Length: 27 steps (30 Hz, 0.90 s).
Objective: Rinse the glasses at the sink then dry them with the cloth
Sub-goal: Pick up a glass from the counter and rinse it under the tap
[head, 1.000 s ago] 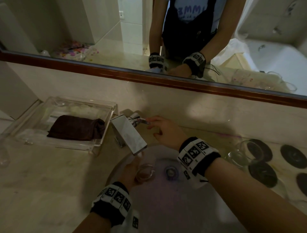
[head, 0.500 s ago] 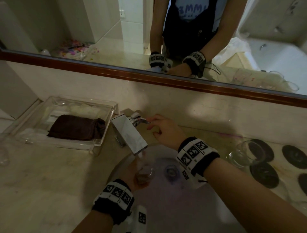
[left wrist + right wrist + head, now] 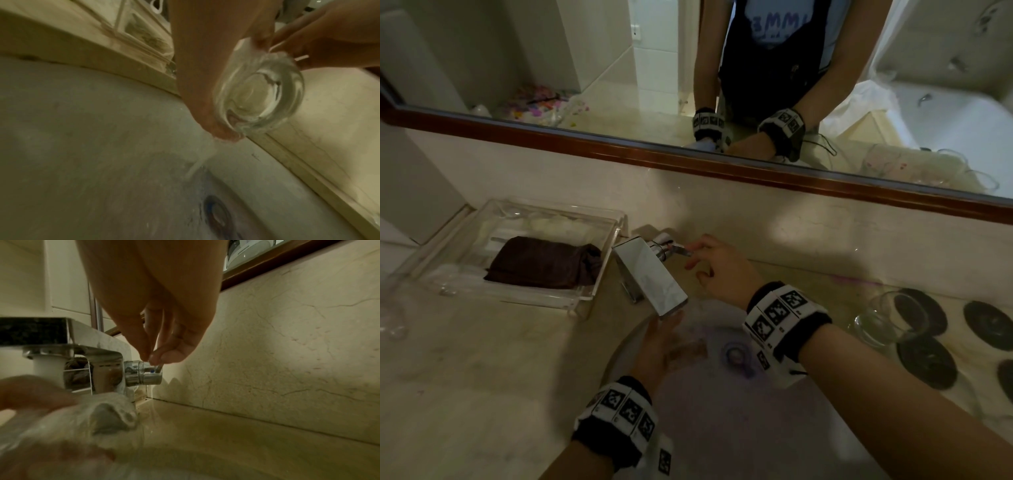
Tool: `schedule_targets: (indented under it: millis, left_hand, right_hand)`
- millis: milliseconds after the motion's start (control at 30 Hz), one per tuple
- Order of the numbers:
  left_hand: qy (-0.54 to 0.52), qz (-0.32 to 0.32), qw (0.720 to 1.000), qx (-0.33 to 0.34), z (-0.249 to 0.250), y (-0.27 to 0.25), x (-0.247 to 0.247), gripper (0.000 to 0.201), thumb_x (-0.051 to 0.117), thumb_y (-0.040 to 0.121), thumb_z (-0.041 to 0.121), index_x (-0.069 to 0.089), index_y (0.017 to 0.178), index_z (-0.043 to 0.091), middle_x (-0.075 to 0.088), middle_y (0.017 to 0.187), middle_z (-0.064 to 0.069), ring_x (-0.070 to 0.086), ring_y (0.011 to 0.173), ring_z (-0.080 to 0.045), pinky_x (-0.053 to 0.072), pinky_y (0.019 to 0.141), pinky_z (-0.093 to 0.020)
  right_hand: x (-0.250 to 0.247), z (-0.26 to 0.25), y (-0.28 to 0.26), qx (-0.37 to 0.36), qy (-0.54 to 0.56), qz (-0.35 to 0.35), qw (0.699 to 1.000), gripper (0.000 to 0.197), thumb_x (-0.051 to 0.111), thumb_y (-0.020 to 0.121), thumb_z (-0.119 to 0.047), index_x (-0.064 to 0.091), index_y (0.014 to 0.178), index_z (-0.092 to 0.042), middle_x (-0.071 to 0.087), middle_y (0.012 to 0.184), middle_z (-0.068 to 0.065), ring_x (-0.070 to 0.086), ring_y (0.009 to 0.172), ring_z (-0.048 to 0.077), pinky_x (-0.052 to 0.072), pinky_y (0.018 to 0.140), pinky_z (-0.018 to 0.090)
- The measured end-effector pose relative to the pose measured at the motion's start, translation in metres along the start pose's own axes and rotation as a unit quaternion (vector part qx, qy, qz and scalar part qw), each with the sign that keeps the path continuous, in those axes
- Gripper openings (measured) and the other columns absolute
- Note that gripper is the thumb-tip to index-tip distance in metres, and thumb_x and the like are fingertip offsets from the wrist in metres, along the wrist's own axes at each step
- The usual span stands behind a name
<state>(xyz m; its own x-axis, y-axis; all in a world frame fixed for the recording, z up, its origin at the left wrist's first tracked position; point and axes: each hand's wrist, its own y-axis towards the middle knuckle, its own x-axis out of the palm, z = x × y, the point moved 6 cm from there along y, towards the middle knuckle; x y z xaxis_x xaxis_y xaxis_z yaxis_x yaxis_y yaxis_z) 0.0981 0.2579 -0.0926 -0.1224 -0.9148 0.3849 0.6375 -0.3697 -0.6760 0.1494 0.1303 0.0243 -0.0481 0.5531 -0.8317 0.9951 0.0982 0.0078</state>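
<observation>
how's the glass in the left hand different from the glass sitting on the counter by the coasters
The glass in the left hand is held in the sink under the tap, with water running over it; the glass on the counter stands free to the right of the sink, among dark coasters. The left hand grips the first; no hand touches the second. Both are clear glass.

Bare forearms, no sleeves reaching the wrists. Behind the fingers of the left hand (image 3: 659,346), a black fabric wristband faced with white square tiles of black fiducial patterns (image 3: 621,411); a small white camera block with one more such marker (image 3: 661,457) under that wrist. Behind the fingers of the right hand (image 3: 722,270), a matching black band with white marker tiles (image 3: 780,313), with a white block below it (image 3: 767,359). Reflected in the mirror: dark sleeveless garment over a pale blue top with printed lettering (image 3: 777,41).
</observation>
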Motion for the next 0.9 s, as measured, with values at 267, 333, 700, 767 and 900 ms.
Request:
schedule_targets:
  millis: [267,333,700,767,900]
  left_hand:
    - [-0.146,-0.027,0.987,-0.066,-0.013,-0.011,-0.009,0.055,0.078,0.056,0.035,0.069,0.095,-0.003,0.066,0.077,-0.017,0.065,0.066,-0.026,0.056,0.06,-0.034]
    - [-0.203,-0.035,0.975,-0.082,-0.014,-0.017,-0.008,0.051,0.078,0.058,0.03,0.069,0.097,-0.003,0.065,0.088,-0.021,0.064,0.073,-0.03,0.057,0.054,-0.036]
    - [-0.269,-0.028,0.956,-0.116,-0.007,-0.013,-0.002,0.06,0.058,0.063,0.034,0.056,0.113,0.003,0.066,0.094,-0.019,0.055,0.087,-0.035,0.058,0.054,-0.045]
    - [-0.287,-0.014,0.952,-0.103,-0.006,-0.01,-0.002,0.063,0.057,0.062,0.028,0.051,0.122,0.009,0.058,0.108,-0.018,0.054,0.091,-0.034,0.057,0.052,-0.046]
    - [-0.278,-0.021,0.957,-0.079,0.0,-0.009,0.004,0.023,0.047,0.086,0.021,0.059,0.098,0.006,0.063,0.094,-0.017,0.056,0.085,-0.032,0.056,0.054,-0.043]
  right_hand:
    - [0.0,-0.001,0.001,-0.004,-0.005,0.006,1.0,0.022,0.056,0.08,0.002,0.068,0.097,-0.006,0.051,0.126,0.003,0.039,0.078,0.005,0.037,0.073,0.023]
    - [0.0,-0.002,0.001,-0.001,-0.002,0.007,1.0,0.023,0.056,0.08,0.002,0.068,0.098,-0.006,0.051,0.126,0.003,0.04,0.079,0.006,0.036,0.073,0.021]
    - [0.0,0.0,0.003,0.005,-0.006,0.006,1.0,0.022,0.056,0.077,0.003,0.069,0.092,-0.006,0.054,0.122,0.004,0.055,0.106,0.021,0.044,0.093,0.036]
    - [-0.002,-0.001,0.005,0.009,-0.004,0.003,1.0,0.022,0.056,0.077,0.004,0.069,0.092,-0.004,0.056,0.121,0.007,0.054,0.11,0.024,0.042,0.096,0.036]
    - [-0.005,-0.002,0.009,0.016,-0.002,0.003,1.0,0.021,0.056,0.077,0.006,0.07,0.091,-0.002,0.059,0.118,0.01,0.055,0.109,0.026,0.041,0.096,0.035]
